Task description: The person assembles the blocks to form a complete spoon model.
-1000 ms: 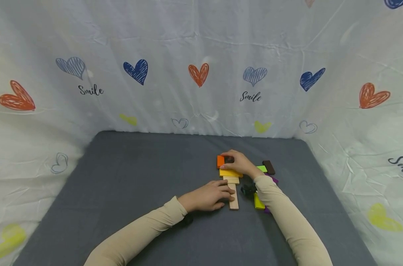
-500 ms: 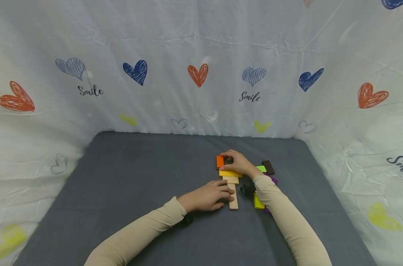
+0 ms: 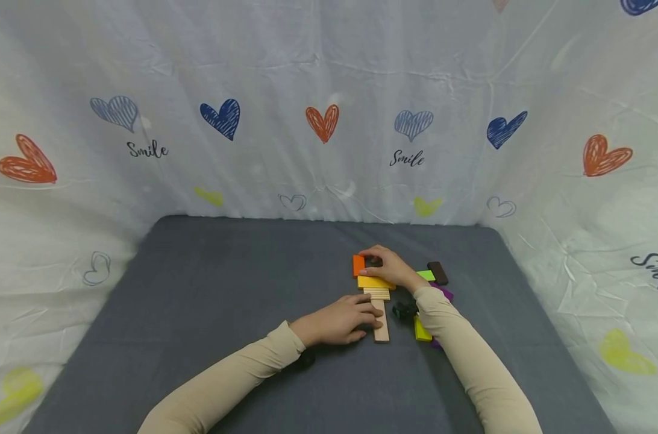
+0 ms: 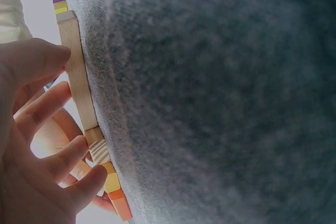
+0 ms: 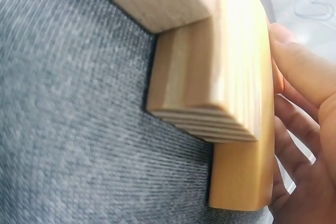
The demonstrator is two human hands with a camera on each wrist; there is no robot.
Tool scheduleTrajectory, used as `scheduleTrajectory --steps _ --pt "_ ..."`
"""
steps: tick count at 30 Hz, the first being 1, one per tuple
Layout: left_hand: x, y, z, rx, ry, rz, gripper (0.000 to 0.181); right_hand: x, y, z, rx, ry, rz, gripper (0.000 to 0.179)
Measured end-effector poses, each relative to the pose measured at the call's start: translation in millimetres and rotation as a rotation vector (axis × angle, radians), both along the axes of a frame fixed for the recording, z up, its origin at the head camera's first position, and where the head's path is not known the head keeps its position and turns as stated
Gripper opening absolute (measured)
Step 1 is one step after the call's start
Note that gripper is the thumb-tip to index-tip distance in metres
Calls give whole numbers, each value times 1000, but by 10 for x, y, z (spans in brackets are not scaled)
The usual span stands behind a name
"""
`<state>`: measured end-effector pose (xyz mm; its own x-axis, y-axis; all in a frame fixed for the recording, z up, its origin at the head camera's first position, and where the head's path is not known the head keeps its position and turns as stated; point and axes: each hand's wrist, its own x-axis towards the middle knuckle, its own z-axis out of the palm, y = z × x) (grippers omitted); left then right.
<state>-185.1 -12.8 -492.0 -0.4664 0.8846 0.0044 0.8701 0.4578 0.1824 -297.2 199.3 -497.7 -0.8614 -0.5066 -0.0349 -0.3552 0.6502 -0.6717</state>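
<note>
My left hand (image 3: 340,319) rests its lightly bent fingers on a long plain wooden block (image 3: 381,328). In the left wrist view its thumb and fingertips (image 4: 60,93) lie along that block's side. Beyond the block, in line, are a striped wooden block (image 3: 376,293) and a yellow-orange block (image 3: 376,282) lying crosswise. At the far end my right hand (image 3: 388,265) curls thumb and index finger round the ends of an orange block (image 3: 358,265), partly covered by the fingers. The right wrist view shows the striped block (image 5: 194,87) pressed against the yellow-orange one (image 5: 244,174).
To the right, partly under the right sleeve, lie a dark brown block (image 3: 438,273), a lime green block (image 3: 426,275), a yellow block (image 3: 422,329) and purple blocks (image 3: 443,292). A dark wrist camera (image 3: 405,309) sits under the right wrist. Grey cloth (image 3: 226,271) covers the table.
Both hands and the blocks stay almost in place. The head view has shifted very slightly.
</note>
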Motion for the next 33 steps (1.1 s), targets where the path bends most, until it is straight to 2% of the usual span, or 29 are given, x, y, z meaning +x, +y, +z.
scheduleTrajectory --steps 10,22,25,33 --pt "-9 -3 -7 7 -7 -6 37 6 14 -47 -26 90 35 51" --pt "-13 -10 -23 23 24 -23 37 20 40 3 -47 -13 -11 47" --pt "-1 -4 -19 17 19 -16 37 49 114 53 -74 -26 -34 45" --pt "2 -1 -5 13 10 -5 37 184 525 241 -69 24 -102 40"
